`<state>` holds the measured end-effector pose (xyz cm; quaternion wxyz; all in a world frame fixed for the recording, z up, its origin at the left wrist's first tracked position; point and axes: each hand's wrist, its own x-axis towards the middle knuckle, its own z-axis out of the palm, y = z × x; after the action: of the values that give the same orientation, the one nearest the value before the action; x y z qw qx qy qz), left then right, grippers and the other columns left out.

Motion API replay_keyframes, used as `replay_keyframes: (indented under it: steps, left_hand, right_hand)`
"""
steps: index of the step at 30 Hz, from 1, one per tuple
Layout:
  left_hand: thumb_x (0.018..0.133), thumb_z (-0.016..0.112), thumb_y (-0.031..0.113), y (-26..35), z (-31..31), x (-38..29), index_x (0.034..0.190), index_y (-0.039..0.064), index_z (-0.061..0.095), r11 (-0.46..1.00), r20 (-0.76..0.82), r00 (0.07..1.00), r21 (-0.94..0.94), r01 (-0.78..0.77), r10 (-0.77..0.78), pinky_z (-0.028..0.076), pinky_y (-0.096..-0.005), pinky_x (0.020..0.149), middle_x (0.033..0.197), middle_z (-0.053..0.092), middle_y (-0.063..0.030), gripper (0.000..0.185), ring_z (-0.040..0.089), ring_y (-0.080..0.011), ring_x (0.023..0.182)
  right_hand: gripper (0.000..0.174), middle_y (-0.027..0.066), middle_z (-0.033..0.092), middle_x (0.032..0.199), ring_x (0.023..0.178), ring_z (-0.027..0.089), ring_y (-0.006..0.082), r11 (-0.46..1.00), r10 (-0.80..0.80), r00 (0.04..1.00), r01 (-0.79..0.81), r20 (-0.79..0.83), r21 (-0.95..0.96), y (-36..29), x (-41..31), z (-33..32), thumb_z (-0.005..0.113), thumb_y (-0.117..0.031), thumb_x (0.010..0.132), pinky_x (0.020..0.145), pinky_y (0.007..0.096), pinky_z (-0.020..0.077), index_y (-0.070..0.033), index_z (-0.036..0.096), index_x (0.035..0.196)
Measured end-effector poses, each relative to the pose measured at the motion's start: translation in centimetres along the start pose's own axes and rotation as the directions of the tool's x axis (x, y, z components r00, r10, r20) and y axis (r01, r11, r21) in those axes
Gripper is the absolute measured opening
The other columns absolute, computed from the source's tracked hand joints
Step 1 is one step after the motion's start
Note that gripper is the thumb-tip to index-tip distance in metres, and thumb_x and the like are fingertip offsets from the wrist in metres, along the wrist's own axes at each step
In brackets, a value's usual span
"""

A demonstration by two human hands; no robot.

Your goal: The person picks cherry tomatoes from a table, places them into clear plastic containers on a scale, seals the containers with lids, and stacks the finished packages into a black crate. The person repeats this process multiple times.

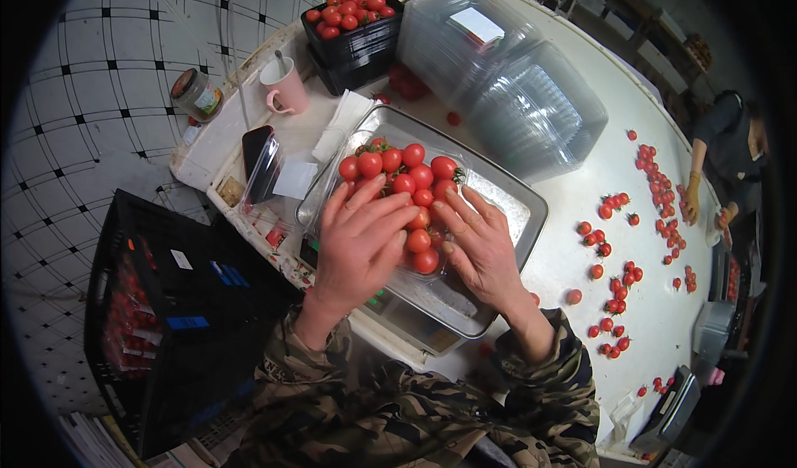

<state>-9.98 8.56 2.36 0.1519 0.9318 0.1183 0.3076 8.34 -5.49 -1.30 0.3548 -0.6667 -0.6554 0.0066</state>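
Cherry tomatoes (421,176), some with green stems, fill a clear plastic container (468,164) on a metal tray (535,211). The tray rests on a scale (411,325). My left hand (367,234) lies over the left side of the tomatoes, palm down, its fingers spread and touching them. At the right side, my right hand (478,244) rests with bent, parted fingers on the tomatoes and the container's edge. Neither hand closes around a tomato. The near part of the container is partly hidden by my hands.
Stacked clear containers (535,113), a black crate of tomatoes (355,47), a pink mug (286,88) and a phone (258,156) stand beyond and left. Loose tomatoes (616,287) lie rightward, near a co-worker's gloved hand (691,200). A large black crate (205,318) is at lower left.
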Motion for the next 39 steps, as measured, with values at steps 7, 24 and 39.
replay_keyframes:
  steps: [7, 24, 39]
  left_hand:
    - [0.093, 0.062, 0.017, -4.8, -0.4, -4.2, 0.141, -0.001, 0.046, 0.769, -0.470, 0.684, 0.018, 0.639, -0.557, 0.034, -0.0478, 0.110, 0.150, 0.034, -0.0271, 0.054, 0.041, -0.0421, 0.135]
    - [0.102, 0.029, 0.051, -2.8, -1.0, -1.0, 0.150, -0.001, 0.035, 0.713, -0.314, 0.801, -0.674, 0.191, -0.510, 0.047, -0.0341, 0.089, 0.124, 0.061, -0.0194, 0.071, 0.061, -0.0222, 0.098]
    - [0.090, 0.068, 0.015, 5.2, 1.3, -3.1, 0.118, 0.001, 0.056, 0.881, -0.103, 0.881, -0.170, 0.442, -0.462, 0.047, -0.0383, 0.084, 0.108, 0.053, -0.0142, 0.033, 0.056, -0.0284, 0.097]
  right_hand:
    - [0.042, 0.0159, 0.055, 0.139, 0.126, 0.052, 0.0354, 0.986, 0.098, 0.986, -0.079, -0.131, 0.145, 2.4, 0.4, -0.9, 0.059, -0.014, 0.092, 0.103, 0.0424, 0.0416, -0.009, 0.060, 0.134]
    - [0.019, 0.0013, 0.060, 0.085, 0.064, 0.061, 0.0082, 0.124, 0.648, 0.660, -0.584, 0.380, 0.803, 1.1, -4.3, -4.1, 0.062, -0.012, 0.093, 0.056, 0.0214, 0.0483, -0.003, 0.056, 0.108]
    - [0.027, 0.0022, 0.057, 0.093, 0.083, 0.060, 0.0090, 0.110, 0.629, 0.611, -0.682, 0.481, 0.723, -0.5, -6.3, -7.5, 0.062, -0.028, 0.098, 0.066, 0.0265, 0.0568, -0.008, 0.053, 0.114]
